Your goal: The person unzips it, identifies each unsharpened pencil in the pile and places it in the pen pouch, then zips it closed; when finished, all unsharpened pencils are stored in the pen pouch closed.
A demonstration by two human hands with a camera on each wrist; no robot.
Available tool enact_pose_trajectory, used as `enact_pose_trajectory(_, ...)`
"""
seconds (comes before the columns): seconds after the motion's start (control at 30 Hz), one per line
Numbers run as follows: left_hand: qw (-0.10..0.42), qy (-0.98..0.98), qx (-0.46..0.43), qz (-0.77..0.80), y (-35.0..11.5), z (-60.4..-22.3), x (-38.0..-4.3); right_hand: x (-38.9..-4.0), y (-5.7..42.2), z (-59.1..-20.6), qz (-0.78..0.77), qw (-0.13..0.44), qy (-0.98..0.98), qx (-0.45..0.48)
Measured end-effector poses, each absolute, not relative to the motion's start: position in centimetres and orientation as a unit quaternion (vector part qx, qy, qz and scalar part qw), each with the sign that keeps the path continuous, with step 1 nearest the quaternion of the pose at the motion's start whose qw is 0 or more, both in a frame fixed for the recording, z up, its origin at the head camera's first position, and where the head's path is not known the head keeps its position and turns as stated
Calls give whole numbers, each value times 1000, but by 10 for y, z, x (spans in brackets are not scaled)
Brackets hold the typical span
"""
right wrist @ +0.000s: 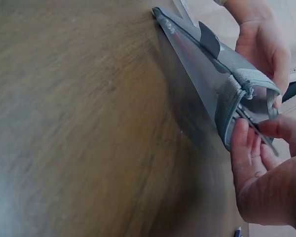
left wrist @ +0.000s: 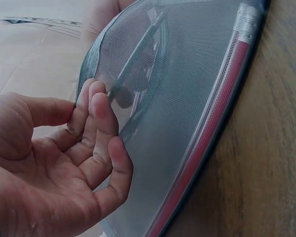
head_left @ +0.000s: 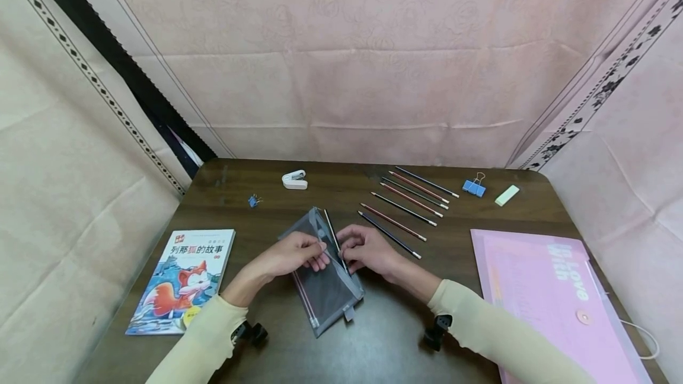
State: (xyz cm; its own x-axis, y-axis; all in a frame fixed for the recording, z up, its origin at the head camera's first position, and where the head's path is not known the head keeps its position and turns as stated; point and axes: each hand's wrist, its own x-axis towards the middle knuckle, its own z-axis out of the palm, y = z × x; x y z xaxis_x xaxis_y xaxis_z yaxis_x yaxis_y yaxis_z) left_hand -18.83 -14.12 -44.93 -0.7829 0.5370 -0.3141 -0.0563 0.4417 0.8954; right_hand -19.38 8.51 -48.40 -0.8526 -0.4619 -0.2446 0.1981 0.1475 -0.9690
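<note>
A grey mesh zip pouch (head_left: 333, 298) lies slanted between the two hands, its mouth standing open in the right wrist view. My left hand (head_left: 296, 252) pinches the pouch's edge between thumb and forefinger, with the other fingers bent against the mesh (left wrist: 158, 133). At the mouth, my right hand (head_left: 370, 250) pinches a dark pencil (head_left: 332, 231) between thumb and fingers; part of it reaches inside the pouch in the right wrist view. Through the mesh, a red pencil (left wrist: 222, 98) with a silver eraser end shows along the pouch's lower side.
Several pencils (head_left: 397, 222) lie in a slanted row beyond the right hand. Behind are a white stapler (head_left: 294, 180), a small blue binder clip (head_left: 253, 201), a larger one (head_left: 474, 187) and a pale green block (head_left: 507, 195). A book (head_left: 181, 283) lies left, a pink folder (head_left: 555, 307) right.
</note>
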Motion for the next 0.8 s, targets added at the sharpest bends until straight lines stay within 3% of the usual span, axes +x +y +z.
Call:
enact_pose_trajectory(0.57, 289, 800, 154, 502, -139, -452, -187, -193, 76, -476, -578, 231, 773, -126)
enact_pose_trajectory(0.8, 290, 807, 148, 493, -141, -450, -188, -203, 97, -466, -557, 119, 804, -168)
